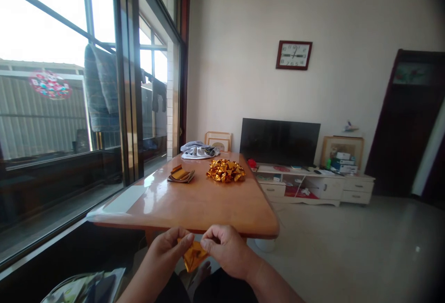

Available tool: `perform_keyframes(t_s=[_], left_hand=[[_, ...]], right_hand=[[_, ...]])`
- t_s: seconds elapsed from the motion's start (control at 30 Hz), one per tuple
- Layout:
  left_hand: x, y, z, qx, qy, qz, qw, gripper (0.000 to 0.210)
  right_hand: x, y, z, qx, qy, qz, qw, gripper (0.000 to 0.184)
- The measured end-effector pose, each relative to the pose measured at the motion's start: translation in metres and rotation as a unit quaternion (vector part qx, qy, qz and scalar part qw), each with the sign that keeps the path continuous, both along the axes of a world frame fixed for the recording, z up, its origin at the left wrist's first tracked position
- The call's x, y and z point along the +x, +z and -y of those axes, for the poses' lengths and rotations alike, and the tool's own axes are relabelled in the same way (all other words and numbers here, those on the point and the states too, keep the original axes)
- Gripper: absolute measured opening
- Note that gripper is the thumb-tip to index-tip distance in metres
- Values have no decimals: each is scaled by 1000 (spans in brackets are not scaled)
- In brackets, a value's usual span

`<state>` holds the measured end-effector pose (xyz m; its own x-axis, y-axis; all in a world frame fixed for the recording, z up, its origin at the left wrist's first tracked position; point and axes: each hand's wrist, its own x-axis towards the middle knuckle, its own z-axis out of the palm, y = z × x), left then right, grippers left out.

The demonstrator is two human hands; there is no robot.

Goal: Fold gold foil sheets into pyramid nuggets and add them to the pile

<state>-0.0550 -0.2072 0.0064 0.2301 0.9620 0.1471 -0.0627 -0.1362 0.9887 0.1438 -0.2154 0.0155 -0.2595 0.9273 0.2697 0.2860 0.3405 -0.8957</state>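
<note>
Between my two hands is a piece of folded gold foil paper [194, 257], held just in front of the table's near edge and above my lap. My left hand [170, 247] pinches its upper left side between thumb and fingers. On the other side, my right hand [225, 249] grips the upper right corner in a similar pinch. The paper's lower end hangs down in a point. On the wooden table [194, 205] lie a heap of folded gold foil pieces [225, 170] and, left of it, a small stack of flat gold-brown paper sheets [181, 174].
Folded clothes [198, 150] lie at the table's far end. A large window [62, 108] runs along the left. Beyond the table, a television [280, 141] stands on a white cabinet [330, 189]. A bag [90, 286] sits at the lower left.
</note>
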Motion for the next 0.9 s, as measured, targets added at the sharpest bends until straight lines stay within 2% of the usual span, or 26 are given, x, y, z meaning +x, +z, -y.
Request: perform_keyframes(t_s=[0.13,0.23,0.43,0.53,0.67,0.77,0.9], left_hand=[[2,4,5,-1,38,21,999,38],[1,5,5,1,38,30,999,38],[-7,1,-1,8,-5,-34,999,39],[-6,-2,-1,45,-2,-69,997,39],[1,2,8,105,-22,-131,985,37],[7,7,16,100,-82,-162,978,35],[10,5,16,87,-91,-140,982,36]], right_hand=[[4,3,-1,-22,-17,-13,1000,26],[9,5,-2,-22,-11,-26,999,30],[23,8,-4,2,3,34,999,26],[29,12,-3,34,-1,103,994,23],[31,20,2,66,34,174,982,18],[30,24,5,69,57,188,978,16],[28,27,4,65,71,160,982,17]])
